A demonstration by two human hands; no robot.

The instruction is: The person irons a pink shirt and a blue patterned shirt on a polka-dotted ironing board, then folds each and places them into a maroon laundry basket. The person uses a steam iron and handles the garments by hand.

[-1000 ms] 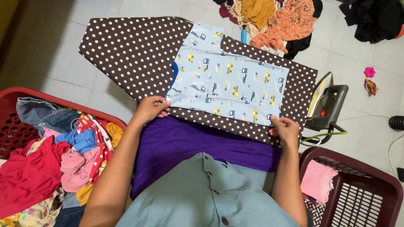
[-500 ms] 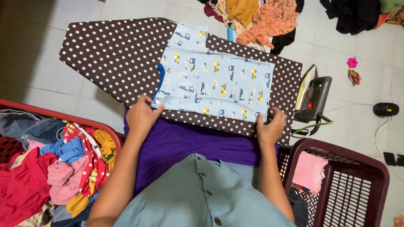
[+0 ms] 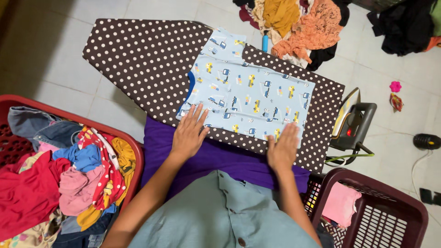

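- The left hand (image 3: 189, 134) lies flat, palm down, fingers spread wide, on the near left corner of the light-blue child's shirt (image 3: 250, 94) — it holds nothing, only presses on the cloth.
- The right hand (image 3: 283, 150) lies flat as well, fingers straight and close together, on the shirt's near right edge, gripping nothing.
- The shirt, printed with small vehicles, is spread across the wide end of the ironing board (image 3: 142, 59), whose cover is dark brown with white dots; one sleeve points toward the far edge.
- A purple cloth (image 3: 216, 156) hangs off the board's near edge, between the board and the person's pale-green buttoned shirt (image 3: 220, 216).
- An iron (image 3: 353, 124) stands on end just beside the board's right end — a red light shows on it.
- A red basket (image 3: 133, 147) heaped with mixed clothes sits at the left; a maroon basket (image 3: 390, 197) with a pink garment (image 3: 341, 204) sits at the lower right.
- Loose clothes (image 3: 298, 23) lie on the tiled floor beyond the board.
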